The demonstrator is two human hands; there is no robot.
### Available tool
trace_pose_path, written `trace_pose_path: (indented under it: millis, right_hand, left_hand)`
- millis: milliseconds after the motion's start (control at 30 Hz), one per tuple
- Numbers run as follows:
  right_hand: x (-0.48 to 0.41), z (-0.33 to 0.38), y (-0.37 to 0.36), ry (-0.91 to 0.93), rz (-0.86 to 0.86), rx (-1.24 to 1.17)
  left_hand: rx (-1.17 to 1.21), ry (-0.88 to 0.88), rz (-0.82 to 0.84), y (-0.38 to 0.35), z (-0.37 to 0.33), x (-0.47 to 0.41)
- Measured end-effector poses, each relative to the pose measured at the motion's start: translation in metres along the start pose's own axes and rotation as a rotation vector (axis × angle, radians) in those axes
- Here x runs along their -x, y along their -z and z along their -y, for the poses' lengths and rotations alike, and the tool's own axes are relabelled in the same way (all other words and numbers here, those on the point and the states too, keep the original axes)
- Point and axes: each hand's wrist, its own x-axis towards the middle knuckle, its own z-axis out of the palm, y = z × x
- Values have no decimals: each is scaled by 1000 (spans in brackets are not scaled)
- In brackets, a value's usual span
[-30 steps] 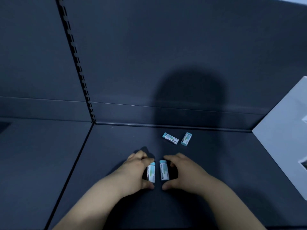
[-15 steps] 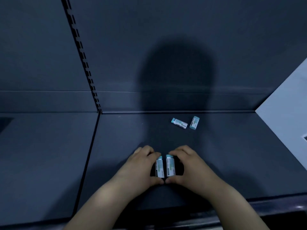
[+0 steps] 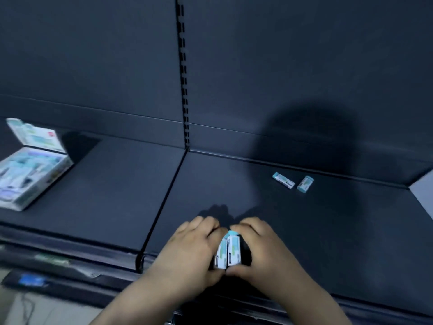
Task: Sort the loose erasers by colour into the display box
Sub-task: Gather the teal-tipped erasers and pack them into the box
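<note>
My left hand [image 3: 191, 249] and my right hand [image 3: 260, 248] meet near the shelf's front edge, each gripping teal-and-white sleeved erasers. The left-hand eraser [image 3: 221, 254] and the right-hand eraser [image 3: 234, 250] are pressed side by side, teal ends pointing away from me. Two loose teal erasers lie further back on the right: one [image 3: 283, 180] lies slanted, the other [image 3: 305, 184] sits just to its right. The open display box [image 3: 50, 171] stands at the far left of the shelf, its lid [image 3: 35, 136] raised and several erasers inside, blurred.
The dark shelf [image 3: 105, 195] has a seam down its middle and a slotted upright [image 3: 184, 90] on the back wall. A pale panel [image 3: 423, 191] pokes in at the right edge. Below the front lip [image 3: 70, 252] runs a price rail.
The two held erasers have come together and now touch; both hands drew back toward the front edge. The view swung left, bringing the display box into sight.
</note>
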Motion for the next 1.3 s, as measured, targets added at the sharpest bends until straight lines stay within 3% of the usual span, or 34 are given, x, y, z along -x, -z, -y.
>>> trace_pose_path:
  millis: [333, 800, 1300]
  right_hand:
    - [-19, 69, -39, 57, -62, -80]
    - [-132, 247, -116, 6, -156, -132]
    - [-182, 255, -105, 56, -153, -17]
  left_hand:
    - [-23, 89, -89, 24, 49, 61]
    - [17, 43, -178, 109, 252, 135]
    - [-52, 22, -267, 114, 288, 109]
